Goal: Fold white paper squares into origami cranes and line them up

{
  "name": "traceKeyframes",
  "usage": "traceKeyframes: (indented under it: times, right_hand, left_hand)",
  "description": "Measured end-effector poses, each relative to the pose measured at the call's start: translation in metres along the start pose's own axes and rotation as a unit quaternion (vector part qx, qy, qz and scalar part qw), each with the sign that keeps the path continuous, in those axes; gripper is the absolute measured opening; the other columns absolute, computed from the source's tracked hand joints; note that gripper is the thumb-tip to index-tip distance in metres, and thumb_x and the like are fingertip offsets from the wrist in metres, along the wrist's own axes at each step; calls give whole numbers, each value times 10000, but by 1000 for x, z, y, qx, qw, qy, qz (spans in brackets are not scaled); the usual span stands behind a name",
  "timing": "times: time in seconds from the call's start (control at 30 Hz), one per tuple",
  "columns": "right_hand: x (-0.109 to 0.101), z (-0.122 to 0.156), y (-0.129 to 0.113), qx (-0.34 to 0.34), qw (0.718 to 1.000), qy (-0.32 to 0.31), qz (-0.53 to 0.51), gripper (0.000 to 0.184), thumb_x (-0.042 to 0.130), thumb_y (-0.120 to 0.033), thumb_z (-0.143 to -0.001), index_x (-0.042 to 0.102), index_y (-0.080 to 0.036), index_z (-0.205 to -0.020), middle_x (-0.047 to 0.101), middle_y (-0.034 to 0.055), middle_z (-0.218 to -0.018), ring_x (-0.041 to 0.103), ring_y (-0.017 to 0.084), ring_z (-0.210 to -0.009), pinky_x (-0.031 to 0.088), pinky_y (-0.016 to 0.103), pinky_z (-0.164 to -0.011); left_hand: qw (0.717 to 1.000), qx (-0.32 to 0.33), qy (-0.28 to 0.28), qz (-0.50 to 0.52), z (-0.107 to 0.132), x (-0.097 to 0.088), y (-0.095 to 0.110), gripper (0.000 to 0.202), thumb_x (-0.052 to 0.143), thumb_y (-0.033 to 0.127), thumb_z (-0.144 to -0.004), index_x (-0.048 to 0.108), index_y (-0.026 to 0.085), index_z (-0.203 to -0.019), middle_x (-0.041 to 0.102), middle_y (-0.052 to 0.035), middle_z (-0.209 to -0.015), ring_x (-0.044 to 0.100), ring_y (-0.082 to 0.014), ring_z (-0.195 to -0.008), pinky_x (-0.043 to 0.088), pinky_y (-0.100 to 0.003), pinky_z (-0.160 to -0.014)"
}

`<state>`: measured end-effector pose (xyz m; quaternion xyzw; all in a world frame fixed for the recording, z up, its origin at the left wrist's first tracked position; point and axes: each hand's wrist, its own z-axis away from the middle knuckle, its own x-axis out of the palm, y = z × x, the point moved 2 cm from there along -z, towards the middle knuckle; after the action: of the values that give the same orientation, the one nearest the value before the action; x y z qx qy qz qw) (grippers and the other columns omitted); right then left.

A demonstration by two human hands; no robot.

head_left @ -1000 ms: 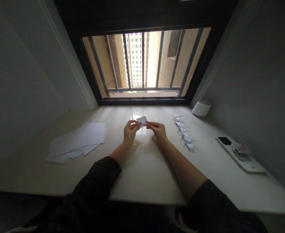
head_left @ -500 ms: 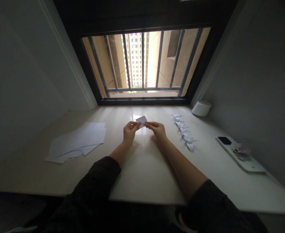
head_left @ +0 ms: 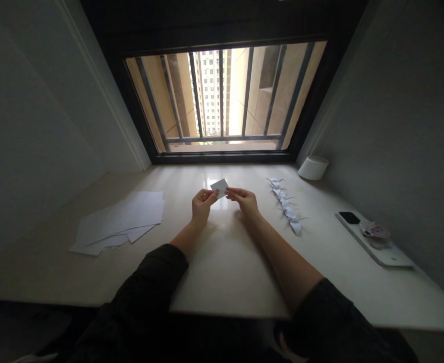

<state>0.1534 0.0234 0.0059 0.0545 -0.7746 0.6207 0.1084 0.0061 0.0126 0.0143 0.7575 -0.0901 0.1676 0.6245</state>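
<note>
A small folded piece of white paper [head_left: 219,186] is held up between my two hands, over the middle of the pale counter. My left hand [head_left: 203,202] pinches its lower left side between thumb and fingers. On the right edge, the fingertips of my right hand [head_left: 244,200] are closed on the same paper. Fingers hide part of its lower edge. To the right of my right hand, several folded paper cranes [head_left: 285,204] lie in a slanting row on the counter.
Loose white sheets [head_left: 125,217] lie spread in a pile on the left. At the right stand a white round container [head_left: 313,168] and a phone [head_left: 373,239] lying face down with a grip on its back. A barred window [head_left: 222,101] closes off the far side.
The paper has tilted slightly between my fingers, and more of its face shows. Both hands stay in nearly the same place.
</note>
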Motion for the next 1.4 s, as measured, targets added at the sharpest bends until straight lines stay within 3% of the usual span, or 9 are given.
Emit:
traceKeyframes:
  times: [0.27,0.6,0.87,1.17,1.4]
  right_hand:
    - [-1,1,1,-7,1000,6,-9,273,761,-354,-586,743,-201,-811,715,52,-681,644,185,-646,448,317,-658]
    - [1,1,-2,3,1000,12,-17,288,778,-354,-568,744,-195,-805,705,47,-655,628,175,-645,439,315,-664]
    - [0,2,-3,4,1000,2,-26,266,784,-327,-560,743,-202,-791,713,43,-682,632,176,-651,455,327,-689]
    - [1,1,0,12,999,0,-34,273,781,-325,-558,741,-205,-800,706,39,-665,626,172,-657,439,319,-682]
    - [2,1,3,26,999,2,-45,290,784,-333,-537,740,-196,-789,697,44,-650,612,170,-654,426,314,-668]
  left_hand:
    - [998,-2,-13,-62,-1,-4,0,287,764,363,-611,637,149,-755,683,-36,-736,630,-136,-700,500,-264,-664]
    - [999,-39,-6,24,-2,-3,-8,279,792,325,-565,613,144,-680,682,-25,-753,629,-129,-729,499,-308,-776]
    - [999,-20,-14,-39,-1,-4,-3,313,785,342,-582,663,147,-794,697,-52,-781,635,-141,-732,491,-287,-727]
    - [998,-57,20,17,1,1,-2,273,805,312,-545,652,141,-693,682,-31,-756,625,-126,-723,489,-297,-775]
    - [999,-41,27,5,1,1,-3,290,803,331,-547,642,133,-684,688,-42,-754,630,-132,-709,502,-302,-762]
